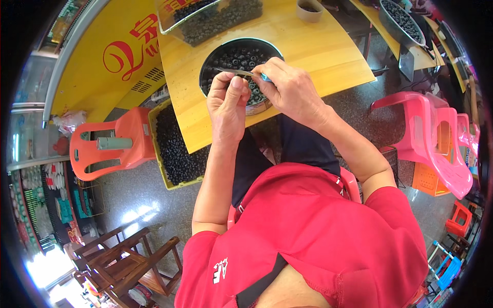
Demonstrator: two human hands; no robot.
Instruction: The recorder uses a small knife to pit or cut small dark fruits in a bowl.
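My right hand (294, 92) is closed round the blue handle of a small knife (240, 71). Its thin metal blade points left, over a round dark bowl (204, 69). The bowl holds many small dark round pieces (244, 57), some with pale ring-like spots. My left hand (229, 105) is closed in a pinch at the bowl's near side, thumb up against the fingers, close under the blade. What it pinches is hidden by the fingers. Both hands are above the bowl, almost touching each other.
The bowl stands on a yellow wooden table (328, 56). Beyond it are a clear box (221, 23) of dark pieces and a small cup (309, 11). A yellow crate (172, 186) of dark pieces sits below left, beside an orange chair (131, 131). Pink chairs (411, 110) stand right.
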